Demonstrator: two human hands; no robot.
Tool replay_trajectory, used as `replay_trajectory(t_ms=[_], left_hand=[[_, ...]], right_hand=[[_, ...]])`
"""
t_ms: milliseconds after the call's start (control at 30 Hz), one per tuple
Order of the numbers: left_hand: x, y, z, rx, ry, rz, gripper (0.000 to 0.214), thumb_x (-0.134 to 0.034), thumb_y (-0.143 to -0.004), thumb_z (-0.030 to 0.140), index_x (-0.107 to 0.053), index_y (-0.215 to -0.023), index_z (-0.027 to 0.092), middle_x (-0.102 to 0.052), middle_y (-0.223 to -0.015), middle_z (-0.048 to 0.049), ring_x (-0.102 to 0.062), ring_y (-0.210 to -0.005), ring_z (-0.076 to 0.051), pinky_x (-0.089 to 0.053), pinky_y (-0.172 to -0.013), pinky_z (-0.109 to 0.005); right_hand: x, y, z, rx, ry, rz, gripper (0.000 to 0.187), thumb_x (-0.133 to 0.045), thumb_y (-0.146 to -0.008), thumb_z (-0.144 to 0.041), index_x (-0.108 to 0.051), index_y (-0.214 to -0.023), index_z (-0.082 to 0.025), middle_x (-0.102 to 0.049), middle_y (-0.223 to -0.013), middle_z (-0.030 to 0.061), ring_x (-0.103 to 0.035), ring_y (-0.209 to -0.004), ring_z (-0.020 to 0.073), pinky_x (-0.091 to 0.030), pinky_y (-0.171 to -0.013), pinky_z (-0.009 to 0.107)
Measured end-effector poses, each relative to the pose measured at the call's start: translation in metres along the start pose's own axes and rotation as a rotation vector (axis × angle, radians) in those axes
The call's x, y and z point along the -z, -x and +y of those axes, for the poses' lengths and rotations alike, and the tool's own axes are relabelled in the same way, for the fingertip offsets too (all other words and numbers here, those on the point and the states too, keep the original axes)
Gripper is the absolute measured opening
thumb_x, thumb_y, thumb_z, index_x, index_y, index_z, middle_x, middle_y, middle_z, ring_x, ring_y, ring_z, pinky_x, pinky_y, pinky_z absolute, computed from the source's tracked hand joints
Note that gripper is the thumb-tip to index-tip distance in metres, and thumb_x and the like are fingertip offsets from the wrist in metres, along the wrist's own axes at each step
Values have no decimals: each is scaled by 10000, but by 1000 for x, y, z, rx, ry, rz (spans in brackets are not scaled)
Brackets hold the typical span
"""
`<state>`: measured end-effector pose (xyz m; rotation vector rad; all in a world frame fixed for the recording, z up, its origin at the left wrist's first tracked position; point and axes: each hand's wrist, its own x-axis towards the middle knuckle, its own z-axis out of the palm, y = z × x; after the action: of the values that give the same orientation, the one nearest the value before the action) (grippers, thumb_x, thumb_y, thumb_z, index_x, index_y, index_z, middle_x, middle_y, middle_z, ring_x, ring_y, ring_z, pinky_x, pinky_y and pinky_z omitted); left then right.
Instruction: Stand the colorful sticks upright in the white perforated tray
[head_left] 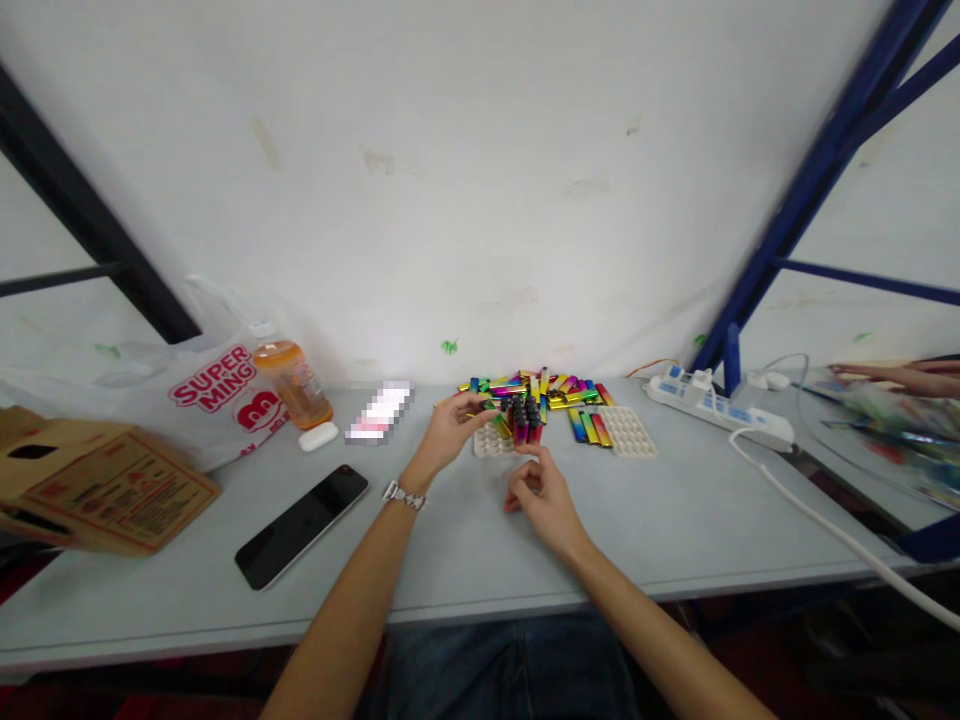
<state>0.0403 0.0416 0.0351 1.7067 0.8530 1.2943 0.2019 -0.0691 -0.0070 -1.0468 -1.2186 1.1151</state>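
A cluster of shiny rainbow-coloured slim cases with black, knobbly tops (pixel 526 412) stands at the middle of the table, over a pale tray with rows of round hollows (pixel 489 443). My left hand (pixel 450 425) reaches to its left side, thumb and fingers closed in a pinch by the black tops. What lies between those fingertips is too small to make out. Just in front is my right hand (pixel 546 495), its index finger stretched to the lower end of the cluster and the other fingers curled in. Nothing shows inside that curl.
Loose rainbow-coloured cases (pixel 562 390) lie heaped behind, and several rest on a second pale tray (pixel 636 432). Leftward are a black phone (pixel 302 525), a white earbud case (pixel 319 436), an orange bottle (pixel 294 382) and a cardboard box (pixel 112 485). A power strip (pixel 720 412) lies right.
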Motion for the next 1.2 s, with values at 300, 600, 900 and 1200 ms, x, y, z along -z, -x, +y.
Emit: replay_trajectory(t_ms=[300,600,900,1200], left_hand=[[-4,-23,5,-84,-469,-172,213,-781,-792,351,-746,-872,157,-760,-855,-68,-696,-771,-214,-546,-724,-320],[-10,-15,-12,-3,-304,-117,273,-811,-733,382,-665,-801,162,-704,-744,-19,-657,-684,-168,-542,-654,-284],[-9,-11,-18,-65,-392,-79,345,-772,-757,504,-685,-726,171,-681,-800,-49,-634,-749,-202,-525,-655,-310],[6,6,3,-199,-557,-4,268,-665,-888,433,-710,-800,183,-668,-805,-37,-562,-666,-149,-448,-607,-261]], right_hand=[[-1,1,2,-2,28,-1,315,-589,-778,-268,-474,-1069,-231,-549,-634,-89,-622,-554,157,-537,-584,301],[-1,1,0,2,38,-15,196,-590,-792,-273,-462,-936,-241,-550,-600,-89,-603,-540,150,-528,-585,293],[-2,0,-2,-26,-7,-18,170,-623,-798,-341,-500,-840,-231,-544,-568,-72,-568,-500,138,-499,-525,262],[69,-70,-35,47,625,196,189,-558,-857,-310,-643,-740,-187,-552,-467,-24,-544,-469,158,-400,-532,257]])
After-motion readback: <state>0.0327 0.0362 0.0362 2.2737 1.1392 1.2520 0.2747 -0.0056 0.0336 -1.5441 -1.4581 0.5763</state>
